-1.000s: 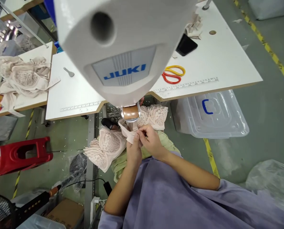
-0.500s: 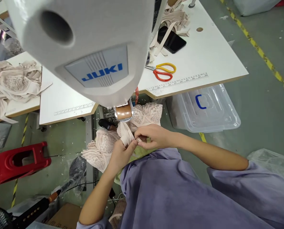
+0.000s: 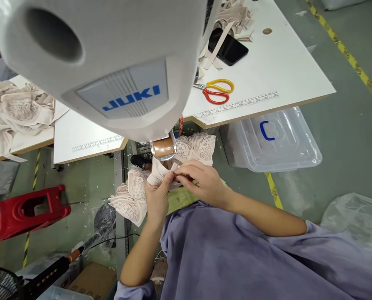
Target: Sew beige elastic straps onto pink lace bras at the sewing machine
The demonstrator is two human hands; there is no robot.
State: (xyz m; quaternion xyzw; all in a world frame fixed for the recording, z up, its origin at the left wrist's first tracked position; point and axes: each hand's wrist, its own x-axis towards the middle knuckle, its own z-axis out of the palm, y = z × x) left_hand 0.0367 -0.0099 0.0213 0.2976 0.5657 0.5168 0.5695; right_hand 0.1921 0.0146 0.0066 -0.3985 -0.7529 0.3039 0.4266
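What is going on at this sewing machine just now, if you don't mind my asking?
A person is holding beige fabric just below the head of a JUKI sewing machine. The left hand grips it from one side, while the right hand's fingertips pinch its edge. Beige lace pieces lie on both sides of the hands. On the white tabletop, scissors and a phone lie untouched.

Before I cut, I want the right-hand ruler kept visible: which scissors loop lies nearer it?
The red loop, between that ruler and the yellow loop.
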